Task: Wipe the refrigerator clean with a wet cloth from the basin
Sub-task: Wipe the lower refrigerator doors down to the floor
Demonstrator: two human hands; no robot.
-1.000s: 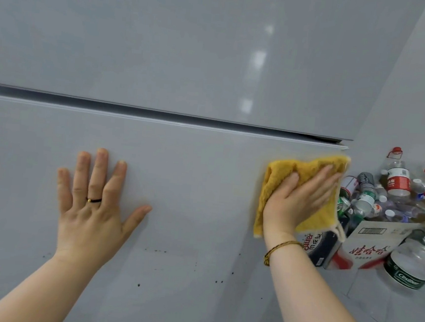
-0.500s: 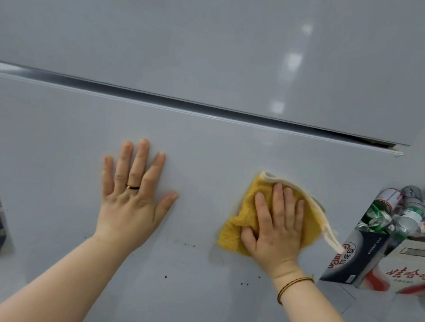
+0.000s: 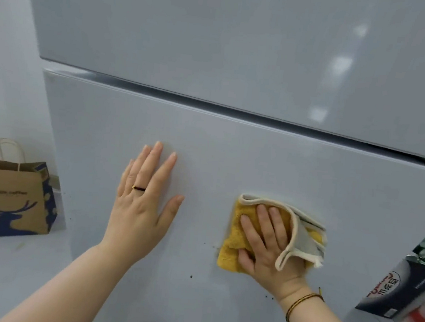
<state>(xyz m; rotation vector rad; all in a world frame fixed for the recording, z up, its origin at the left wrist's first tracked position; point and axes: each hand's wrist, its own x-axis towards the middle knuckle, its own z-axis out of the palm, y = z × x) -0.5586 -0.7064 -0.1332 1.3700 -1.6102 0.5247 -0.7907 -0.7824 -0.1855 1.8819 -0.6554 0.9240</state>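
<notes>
Your right hand (image 3: pixel 268 245) has swept the yellow cloth (image 3: pixel 232 250) from the fridge door's (image 3: pixel 232 162) 3 o'clock edge toward centre, fingers flat pressing it, left hand (image 3: pixel 143 201) still open-palmed on the door; specks (image 3: pixel 191 276) at 6 o'clock remain unwiped.

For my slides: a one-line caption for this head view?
Right hand presses yellow terry cloth on pale grey refrigerator door; left hand braces flat.
</notes>
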